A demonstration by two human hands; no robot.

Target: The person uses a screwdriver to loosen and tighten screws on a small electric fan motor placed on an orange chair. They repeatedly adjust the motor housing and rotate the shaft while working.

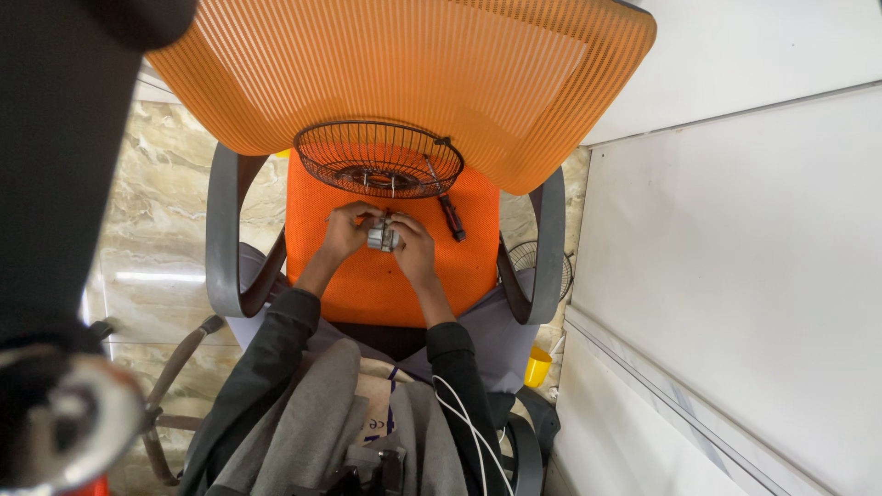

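Over the orange seat (367,289) of an office chair, my left hand (344,231) and my right hand (413,248) hold a small grey metal part (381,235) between them. Both hands have fingers curled onto it. Just beyond my hands a round black wire fan guard (378,158) rests on the seat against the orange mesh backrest (404,69). A screwdriver with a dark red and black handle (451,217) lies to the right of the part, its shaft leaning on the guard.
Grey chair armrests (223,234) flank the seat. A second wire fan guard (537,262) and a yellow cup (537,367) lie on the marble floor at right. White panels (735,230) stand on the right. A dark blurred object fills the left edge.
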